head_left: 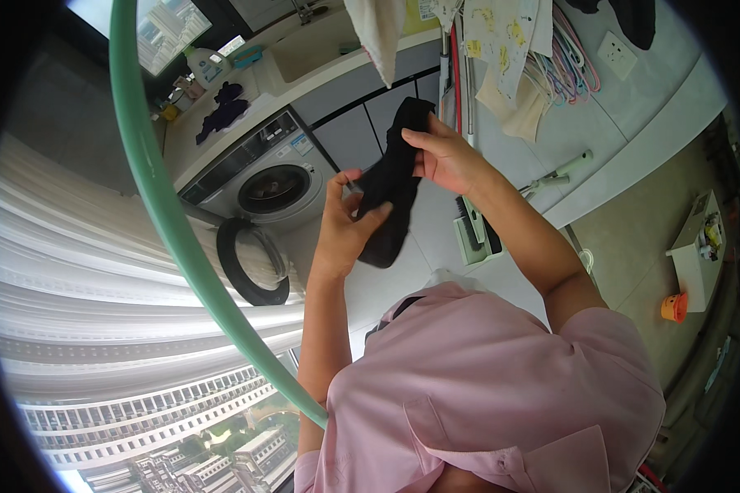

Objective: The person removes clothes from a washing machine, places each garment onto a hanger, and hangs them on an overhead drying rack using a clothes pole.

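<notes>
A black sock (390,193) hangs in front of me, stretched lengthwise between both hands. My right hand (442,154) is closed on its upper part, with the thumb on the near side. Lower down, my left hand (347,215) grips its left edge between thumb and fingers; the fingertips are partly hidden by the dark cloth. The lower end of the sock dangles free and is slightly blurred.
A front-loading washing machine (273,189) has its round door (230,279) open. Dark clothing (220,113) lies on the counter. A green pole (177,222) crosses the left side. Laundry (506,41) and hangers (573,62) hang above; a broom and dustpan (475,234) stand right.
</notes>
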Available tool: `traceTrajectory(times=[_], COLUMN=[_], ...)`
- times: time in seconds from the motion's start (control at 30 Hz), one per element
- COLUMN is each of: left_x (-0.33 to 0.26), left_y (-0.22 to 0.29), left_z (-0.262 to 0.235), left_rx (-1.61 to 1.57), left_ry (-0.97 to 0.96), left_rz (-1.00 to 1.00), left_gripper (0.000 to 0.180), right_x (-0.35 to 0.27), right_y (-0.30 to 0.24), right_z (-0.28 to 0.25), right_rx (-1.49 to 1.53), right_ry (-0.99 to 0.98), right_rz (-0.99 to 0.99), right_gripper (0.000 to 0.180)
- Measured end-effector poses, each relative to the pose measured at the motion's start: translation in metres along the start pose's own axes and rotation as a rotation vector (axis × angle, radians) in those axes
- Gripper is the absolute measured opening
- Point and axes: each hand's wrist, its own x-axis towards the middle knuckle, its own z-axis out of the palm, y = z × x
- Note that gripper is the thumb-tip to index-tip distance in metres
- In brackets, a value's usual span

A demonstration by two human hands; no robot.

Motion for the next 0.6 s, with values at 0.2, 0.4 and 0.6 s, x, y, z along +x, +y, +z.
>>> traceTrajectory(times=[0.2, 0.4, 0.6], left_x=[0.003, 0.006, 0.015], left_y=[-0.001, 0.013, 0.012], left_z=[-0.024, -0.015, -0.047], left_rx=[-0.242, -0.577, -0.635], left_ry=[-0.013, 0.061, 0.14], left_rz=[-0.106, -0.078, -0.061], left_gripper=[0.02, 0.025, 0.026], right_x=[0.009, -0.002, -0.009], right_y=[0.007, 0.063, 0.036], right_z=[-0.015, 0.017, 0.014], right_rx=[0.017, 0.352, -0.264], right_ry=[0.06, 0.053, -0.12], right_rz=[0.095, 0.323, 0.293], right_gripper=[0.032, 0.036, 0.038])
